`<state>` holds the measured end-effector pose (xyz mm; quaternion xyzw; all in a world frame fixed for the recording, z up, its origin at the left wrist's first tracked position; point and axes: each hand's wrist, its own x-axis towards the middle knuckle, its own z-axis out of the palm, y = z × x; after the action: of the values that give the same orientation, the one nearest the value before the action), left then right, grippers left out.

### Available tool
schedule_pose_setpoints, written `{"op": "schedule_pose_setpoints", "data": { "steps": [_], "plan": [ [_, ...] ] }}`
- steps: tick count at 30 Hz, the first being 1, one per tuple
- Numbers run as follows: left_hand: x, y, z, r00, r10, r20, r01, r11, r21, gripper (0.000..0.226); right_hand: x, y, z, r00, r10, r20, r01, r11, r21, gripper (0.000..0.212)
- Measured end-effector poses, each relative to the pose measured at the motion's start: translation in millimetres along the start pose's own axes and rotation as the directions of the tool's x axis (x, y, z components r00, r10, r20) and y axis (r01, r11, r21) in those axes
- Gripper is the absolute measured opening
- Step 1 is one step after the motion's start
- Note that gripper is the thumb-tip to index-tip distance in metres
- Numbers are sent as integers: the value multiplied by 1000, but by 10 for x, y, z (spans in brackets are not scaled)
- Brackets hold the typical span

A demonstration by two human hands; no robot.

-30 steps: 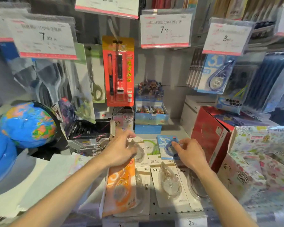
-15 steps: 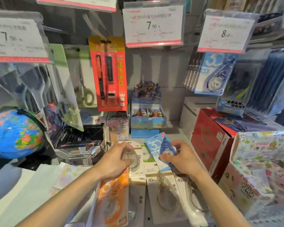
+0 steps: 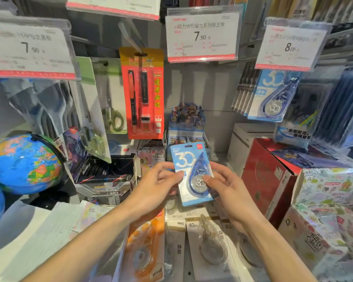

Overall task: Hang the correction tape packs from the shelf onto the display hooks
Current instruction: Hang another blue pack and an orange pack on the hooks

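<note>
A blue correction tape pack [image 3: 190, 169] marked "30" is held upright above the shelf. My right hand [image 3: 226, 190] pinches its right side with the thumb on the blister. My left hand [image 3: 155, 186] pinches its left edge. Several more packs lie flat on the shelf [image 3: 190, 273] below: an orange pack [image 3: 145, 249] and white "40m" packs [image 3: 208, 243]. Identical blue packs [image 3: 271, 96] hang in a row at the upper right under the 8.00 price tag [image 3: 289, 45]. A 7.90 price tag [image 3: 202, 35] hangs above the centre; its hook is hidden behind it.
A red pen pack [image 3: 143, 94] and scissors pack [image 3: 112, 102] hang on the left. A globe [image 3: 25, 163] stands at the left. A red box [image 3: 271, 178] and patterned boxes [image 3: 332, 210] crowd the right. A card box [image 3: 185, 127] stands behind.
My right hand lifted the blue pack off the shelf and turned it upright. My left hand left the clear pack on the shelf and took hold of the blue pack's left edge.
</note>
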<state>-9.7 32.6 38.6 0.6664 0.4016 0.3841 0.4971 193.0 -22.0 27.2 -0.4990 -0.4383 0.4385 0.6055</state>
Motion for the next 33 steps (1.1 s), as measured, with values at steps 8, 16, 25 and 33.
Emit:
{"op": "schedule_pose_setpoints", "data": {
  "steps": [8,16,25,33],
  "plan": [
    [-203,-13,-256,990,-54,-131,24,974,-224,47,-106,-19,395,994,-49,98,55,997,-56,32],
    [-528,-214,-760,995,-1,-97,-14,988,-152,72,-402,102,406,983,53,176,8,944,-331,14],
    [-734,-340,-1020,997,-14,-74,8,996,-87,50,-645,250,706,955,255,150,-24,572,-820,44],
    [-870,-383,-1135,996,-28,-84,17,991,-130,51,-702,252,855,926,362,107,-200,711,-674,58]
  ]
}}
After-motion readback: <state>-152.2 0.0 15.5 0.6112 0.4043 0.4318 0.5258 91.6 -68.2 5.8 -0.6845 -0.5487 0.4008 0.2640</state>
